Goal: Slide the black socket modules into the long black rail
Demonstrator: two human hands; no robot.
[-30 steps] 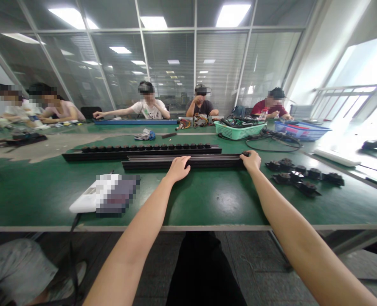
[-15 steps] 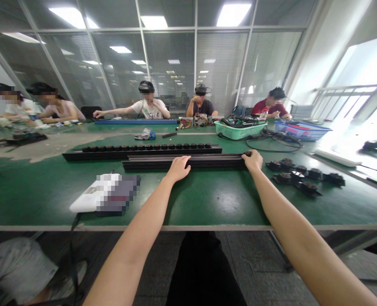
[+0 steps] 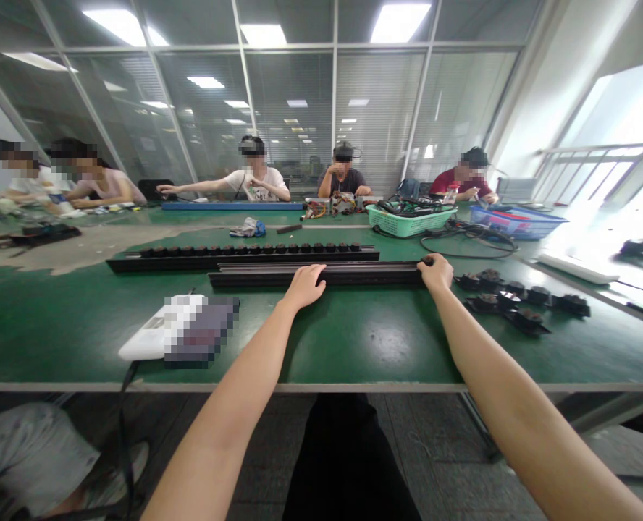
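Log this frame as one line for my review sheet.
left hand: on black rail | right hand: on that rail's right end | beside it: studded black rail | surface: green workbench

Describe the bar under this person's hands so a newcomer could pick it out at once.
On the green workbench, two long black rails lie nearly parallel. It is the nearer rail, with the left hand on it and the right hand at its right end. Unlike the farther rail, it carries no row of round black knobs.
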